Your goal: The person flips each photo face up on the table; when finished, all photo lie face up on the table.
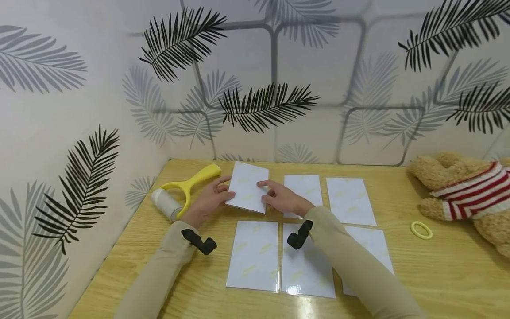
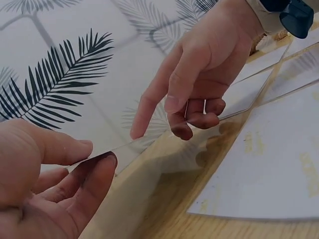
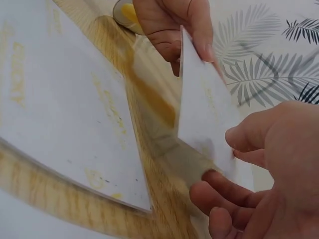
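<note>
My left hand (image 1: 212, 198) pinches the lower left edge of a thin white panel (image 1: 247, 188) with faint yellow print, the thumb on its face. The panel is tilted up above the table. At the panel's right edge my right hand (image 1: 283, 197) holds it with thumb and index finger, the other fingers curled in. In the left wrist view the panel shows nearly edge-on between the left hand (image 2: 55, 174) and right hand (image 2: 199, 64). Lettering shows on a flat panel (image 3: 65, 104) in the right wrist view.
Several matching panels (image 1: 253, 257) lie in two rows on the wooden table (image 1: 199, 283). At left are a yellow Y-shaped handle (image 1: 199, 176) and a whitish roll (image 1: 166, 204). A yellow ring (image 1: 421, 230) and a teddy bear (image 1: 470, 195) in a striped top lie at right. A leaf-patterned wall (image 1: 247, 53) stands behind.
</note>
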`<state>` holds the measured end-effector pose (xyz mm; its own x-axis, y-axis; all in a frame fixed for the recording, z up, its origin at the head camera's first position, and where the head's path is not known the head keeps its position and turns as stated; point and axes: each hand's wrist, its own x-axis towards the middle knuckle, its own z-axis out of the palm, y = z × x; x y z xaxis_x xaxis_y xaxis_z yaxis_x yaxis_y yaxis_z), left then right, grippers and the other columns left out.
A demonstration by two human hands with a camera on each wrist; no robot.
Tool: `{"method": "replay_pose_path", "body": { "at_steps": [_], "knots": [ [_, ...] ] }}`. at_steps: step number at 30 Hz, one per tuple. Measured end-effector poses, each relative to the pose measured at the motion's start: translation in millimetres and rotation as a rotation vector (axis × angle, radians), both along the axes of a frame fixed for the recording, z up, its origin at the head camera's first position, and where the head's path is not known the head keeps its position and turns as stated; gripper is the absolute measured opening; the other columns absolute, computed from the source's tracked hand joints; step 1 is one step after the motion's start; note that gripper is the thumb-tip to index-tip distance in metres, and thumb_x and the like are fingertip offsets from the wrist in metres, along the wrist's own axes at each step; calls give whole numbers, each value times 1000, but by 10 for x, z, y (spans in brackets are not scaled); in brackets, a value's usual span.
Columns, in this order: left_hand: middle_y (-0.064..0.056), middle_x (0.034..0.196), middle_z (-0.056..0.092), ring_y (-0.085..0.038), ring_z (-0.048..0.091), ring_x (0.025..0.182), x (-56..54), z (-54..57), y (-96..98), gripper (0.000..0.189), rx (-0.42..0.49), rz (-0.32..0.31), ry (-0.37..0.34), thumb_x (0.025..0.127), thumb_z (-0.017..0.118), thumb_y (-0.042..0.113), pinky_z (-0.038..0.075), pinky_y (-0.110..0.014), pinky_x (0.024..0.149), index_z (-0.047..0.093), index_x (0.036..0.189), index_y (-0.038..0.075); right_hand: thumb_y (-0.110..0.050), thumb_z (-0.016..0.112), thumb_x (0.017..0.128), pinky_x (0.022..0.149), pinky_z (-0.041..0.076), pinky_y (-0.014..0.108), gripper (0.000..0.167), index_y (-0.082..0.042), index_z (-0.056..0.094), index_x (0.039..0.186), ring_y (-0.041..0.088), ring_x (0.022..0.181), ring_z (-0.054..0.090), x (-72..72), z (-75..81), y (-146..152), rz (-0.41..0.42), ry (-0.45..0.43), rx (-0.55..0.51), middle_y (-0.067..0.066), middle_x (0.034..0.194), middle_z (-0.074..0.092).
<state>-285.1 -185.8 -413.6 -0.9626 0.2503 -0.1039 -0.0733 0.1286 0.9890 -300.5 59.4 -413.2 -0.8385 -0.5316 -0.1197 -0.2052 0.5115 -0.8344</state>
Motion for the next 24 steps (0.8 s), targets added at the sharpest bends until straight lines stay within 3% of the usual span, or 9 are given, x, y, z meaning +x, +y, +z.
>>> {"method": "replay_pose_path", "body": {
  "at_steps": [2, 8, 11, 16, 24],
  "knots": [
    [5, 93, 60, -7, 57, 79, -5, 13, -13, 60, 12, -3, 16, 94, 56, 2, 46, -21, 70, 32, 149, 6, -15, 52, 99, 60, 41, 26, 45, -16, 44, 144, 18, 68, 48, 3, 24, -27, 5, 23, 33, 11, 86, 51],
    [-3, 99, 60, -11, 61, 84, 1, 78, -4, 56, 34, -16, 37, 96, 55, 6, 51, -26, 75, 35, 148, 12, -20, 50, 100, 76, 39, 33, 38, -13, 54, 137, 29, 103, 36, 32, 97, -92, 2, 60, 95, 19, 116, 35],
    [-10, 110, 61, -13, 63, 86, 0, 109, 32, 56, 18, -35, 46, 98, 55, 11, 53, -34, 81, 34, 149, 13, -20, 48, 101, 88, 44, 40, 39, -9, 51, 138, 35, 116, 43, 47, 127, -113, 23, 62, 73, 23, 130, 39],
    [-20, 124, 56, -12, 63, 87, 4, 147, 100, 51, 29, -81, 49, 102, 46, 20, 49, -49, 91, 30, 151, 11, -27, 45, 103, 96, 46, 43, 50, -7, 34, 147, 34, 118, 54, 50, 130, -141, 15, 26, 37, 21, 133, 50],
    [2, 104, 57, -11, 61, 89, 10, 138, 164, 51, 78, -148, 70, 107, 28, 31, 49, -47, 90, 28, 150, 4, -38, 40, 104, 94, 46, 41, 64, -15, 9, 155, 30, 114, 57, 60, 190, -114, 2, -36, -24, 20, 134, 48]
  ]
}}
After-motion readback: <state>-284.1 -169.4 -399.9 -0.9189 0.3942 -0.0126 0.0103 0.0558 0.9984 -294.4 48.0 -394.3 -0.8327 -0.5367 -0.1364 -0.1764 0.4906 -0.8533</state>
